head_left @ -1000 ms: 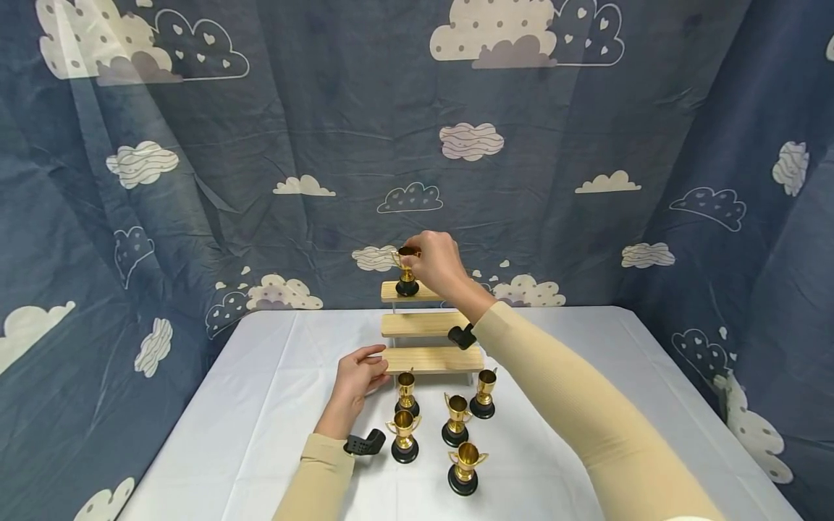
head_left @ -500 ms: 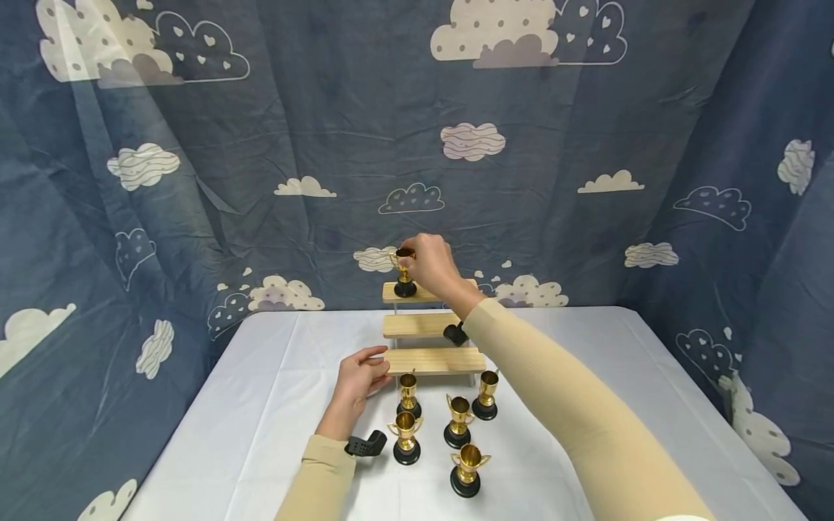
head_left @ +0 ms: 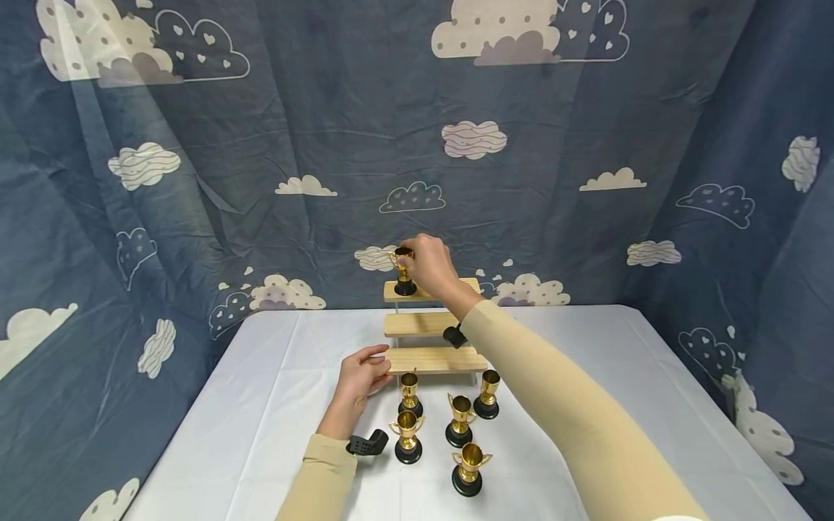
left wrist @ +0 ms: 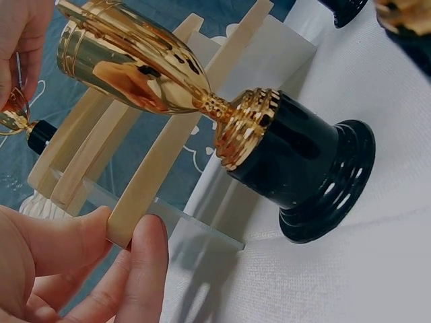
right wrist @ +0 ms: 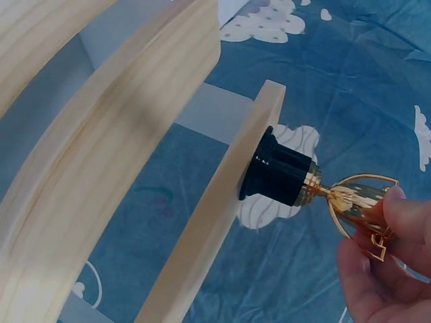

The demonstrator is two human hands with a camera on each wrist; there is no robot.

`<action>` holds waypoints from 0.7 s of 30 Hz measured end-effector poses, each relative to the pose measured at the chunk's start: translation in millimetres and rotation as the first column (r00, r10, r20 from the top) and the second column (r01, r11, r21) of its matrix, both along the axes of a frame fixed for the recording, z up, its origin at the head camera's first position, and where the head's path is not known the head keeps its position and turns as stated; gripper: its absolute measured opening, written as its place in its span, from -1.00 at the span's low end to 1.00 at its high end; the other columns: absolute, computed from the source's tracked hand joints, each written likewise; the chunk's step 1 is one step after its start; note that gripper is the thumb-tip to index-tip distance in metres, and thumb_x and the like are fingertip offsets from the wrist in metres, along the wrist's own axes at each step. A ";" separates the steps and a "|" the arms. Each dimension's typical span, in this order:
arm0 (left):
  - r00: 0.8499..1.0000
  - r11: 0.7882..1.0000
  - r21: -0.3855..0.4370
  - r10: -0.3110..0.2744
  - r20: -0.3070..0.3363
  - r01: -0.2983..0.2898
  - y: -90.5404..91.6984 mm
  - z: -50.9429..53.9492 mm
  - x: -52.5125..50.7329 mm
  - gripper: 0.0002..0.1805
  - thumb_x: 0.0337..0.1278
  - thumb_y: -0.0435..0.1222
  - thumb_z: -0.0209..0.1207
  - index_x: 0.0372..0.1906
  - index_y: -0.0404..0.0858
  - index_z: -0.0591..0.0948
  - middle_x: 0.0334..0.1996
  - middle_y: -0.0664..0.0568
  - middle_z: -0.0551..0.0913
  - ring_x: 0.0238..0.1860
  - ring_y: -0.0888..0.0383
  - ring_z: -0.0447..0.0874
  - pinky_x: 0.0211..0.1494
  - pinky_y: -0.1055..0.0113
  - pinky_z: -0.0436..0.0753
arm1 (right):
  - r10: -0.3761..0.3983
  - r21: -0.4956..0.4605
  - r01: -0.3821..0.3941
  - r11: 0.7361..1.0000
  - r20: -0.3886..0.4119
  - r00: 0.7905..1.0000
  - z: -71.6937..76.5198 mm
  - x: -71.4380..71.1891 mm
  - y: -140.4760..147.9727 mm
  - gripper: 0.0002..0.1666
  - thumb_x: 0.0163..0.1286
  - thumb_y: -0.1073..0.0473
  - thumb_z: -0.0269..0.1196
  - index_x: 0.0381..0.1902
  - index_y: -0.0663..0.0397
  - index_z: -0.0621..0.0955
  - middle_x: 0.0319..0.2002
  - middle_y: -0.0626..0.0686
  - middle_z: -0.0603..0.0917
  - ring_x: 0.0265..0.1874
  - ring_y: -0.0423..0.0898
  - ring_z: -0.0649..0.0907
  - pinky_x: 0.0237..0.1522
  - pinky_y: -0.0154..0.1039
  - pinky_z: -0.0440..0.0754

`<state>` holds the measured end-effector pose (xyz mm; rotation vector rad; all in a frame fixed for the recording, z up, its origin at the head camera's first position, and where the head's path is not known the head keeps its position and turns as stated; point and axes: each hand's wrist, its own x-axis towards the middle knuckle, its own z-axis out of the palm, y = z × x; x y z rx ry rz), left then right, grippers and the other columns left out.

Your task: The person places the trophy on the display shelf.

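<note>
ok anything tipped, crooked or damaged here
Nothing stands out. Five gold trophy cups stand upright on the white tablecloth; the sixth, held by the right hand at the top tier, is too. The three-tier wooden stand, pinched by the left hand, looks straight.

Fabric-walled booth (head_left: 736,145): cloud-print drapes (head_left: 352,108), white-clothed table (head_left: 260,391)

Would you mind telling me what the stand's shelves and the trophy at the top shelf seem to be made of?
Shelves: pale wood, smooth and apparently unpainted, judging by the visible grain.
Trophy cup: shiny gold finish with bright reflections; metal or coated plastic, I cannot tell which.
Trophy base: smooth black, probably plastic, with small highlights along its rim.
</note>
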<state>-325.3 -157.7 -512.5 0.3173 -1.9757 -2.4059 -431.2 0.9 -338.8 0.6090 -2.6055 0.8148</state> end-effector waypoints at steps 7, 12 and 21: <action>1.000 1.000 0.004 -0.003 0.002 0.003 0.7 3.2 1.0 -0.47 0.16 -0.57 0.29 0.27 -0.41 0.55 -0.21 -0.15 0.67 -0.39 0.14 0.73 -0.14 0.21 0.80 | 0.007 -0.011 -0.007 1.000 -0.023 1.000 -0.2 -1.3 -1.6 -0.55 0.42 0.06 0.34 0.21 0.07 0.66 -0.07 0.04 0.70 -0.19 -0.08 0.67 -0.24 -0.22 0.72; 1.000 1.000 0.001 0.001 -0.002 -0.001 1.3 3.2 1.0 -0.49 0.16 -0.57 0.28 0.26 -0.41 0.56 -0.24 -0.14 0.67 -0.40 0.12 0.73 -0.18 0.24 0.80 | 0.002 -0.002 -0.002 1.000 -0.033 0.999 -1.8 -1.7 0.3 -0.53 0.40 0.03 0.36 0.20 0.09 0.66 -0.05 0.05 0.68 -0.14 -0.05 0.66 -0.16 -0.17 0.73; 1.000 1.000 -0.010 0.010 0.006 -0.010 2.2 0.8 0.1 -0.53 0.12 -0.59 0.28 0.19 -0.40 0.61 -0.28 -0.13 0.69 -0.40 0.10 0.74 -0.22 0.26 0.81 | -0.012 -0.011 0.011 1.000 -0.075 0.997 -1.2 -0.4 5.2 -0.39 0.37 -0.03 0.39 0.31 0.04 0.58 -0.07 0.06 0.62 -0.23 -0.06 0.61 -0.28 -0.15 0.66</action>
